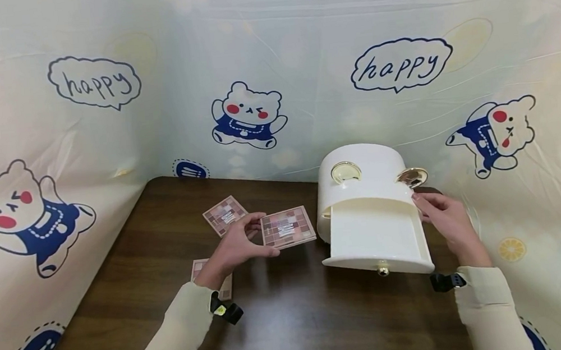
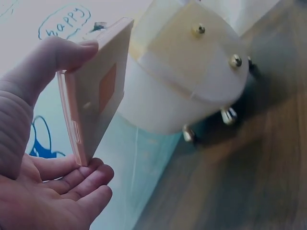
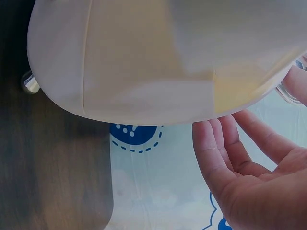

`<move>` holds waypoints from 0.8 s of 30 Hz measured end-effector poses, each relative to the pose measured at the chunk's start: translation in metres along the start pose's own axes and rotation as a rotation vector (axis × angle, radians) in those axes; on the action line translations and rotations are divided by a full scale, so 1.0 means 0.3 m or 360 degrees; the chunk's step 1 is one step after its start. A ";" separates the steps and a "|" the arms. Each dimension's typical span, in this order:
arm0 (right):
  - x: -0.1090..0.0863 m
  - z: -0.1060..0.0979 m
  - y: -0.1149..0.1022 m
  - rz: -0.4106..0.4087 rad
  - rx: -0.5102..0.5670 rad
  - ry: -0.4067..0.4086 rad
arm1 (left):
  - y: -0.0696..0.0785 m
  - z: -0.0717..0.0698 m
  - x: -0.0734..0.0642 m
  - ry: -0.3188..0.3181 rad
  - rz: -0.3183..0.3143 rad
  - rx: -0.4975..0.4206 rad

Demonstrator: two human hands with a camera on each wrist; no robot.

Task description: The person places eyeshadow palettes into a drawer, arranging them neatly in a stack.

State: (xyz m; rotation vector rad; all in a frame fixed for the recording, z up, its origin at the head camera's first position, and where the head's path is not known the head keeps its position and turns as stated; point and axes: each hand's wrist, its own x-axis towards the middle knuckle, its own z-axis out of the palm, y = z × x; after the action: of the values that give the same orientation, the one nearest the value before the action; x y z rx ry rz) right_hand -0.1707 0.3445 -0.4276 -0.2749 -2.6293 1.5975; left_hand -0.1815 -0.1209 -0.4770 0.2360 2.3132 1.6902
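My left hand [image 1: 238,244] pinches an eyeshadow palette [image 1: 287,228] by its left side, holding it above the table. In the left wrist view the thumb lies on one face of the palette [image 2: 103,91], with fingertips at its lower edge. A white rounded storage box [image 1: 361,170] stands to the right, its drawer [image 1: 374,233] pulled out by a gold knob side. Against the box's right side rests my right hand [image 1: 447,218], thumb near the front edge. Its fingers [image 3: 208,148] are mostly straight where they touch the box in the right wrist view.
Another palette [image 1: 224,214] lies flat behind my left hand. One more palette [image 1: 226,287] is partly hidden under my left wrist. Gold-rimmed round pieces [image 1: 346,172] stick out from the box's front. Patterned cloth [image 1: 299,55] hangs round the brown table [image 1: 285,326].
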 end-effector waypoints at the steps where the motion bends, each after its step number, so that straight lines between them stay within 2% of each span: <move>1: 0.000 0.000 0.000 0.0001 0.0002 0.0000 | 0.008 0.002 -0.003 -0.0010 0.0013 -0.0008; 9: -0.001 0.001 0.001 -0.0002 -0.0012 0.0004 | 0.060 0.016 -0.018 -0.0033 0.0097 -0.0031; 17: -0.004 -0.001 0.000 0.0001 -0.0018 0.0012 | 0.139 0.041 -0.035 -0.0108 0.0109 -0.0228; 24: -0.005 0.001 -0.005 0.0000 -0.0006 0.0013 | 0.184 0.076 -0.038 -0.0113 0.0137 -0.0282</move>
State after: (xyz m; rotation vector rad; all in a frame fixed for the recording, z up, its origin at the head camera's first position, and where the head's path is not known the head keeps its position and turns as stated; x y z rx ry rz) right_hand -0.1693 0.3433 -0.4265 -0.2813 -2.6262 1.5884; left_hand -0.1650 -0.0864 -0.4297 0.3576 2.1156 1.8836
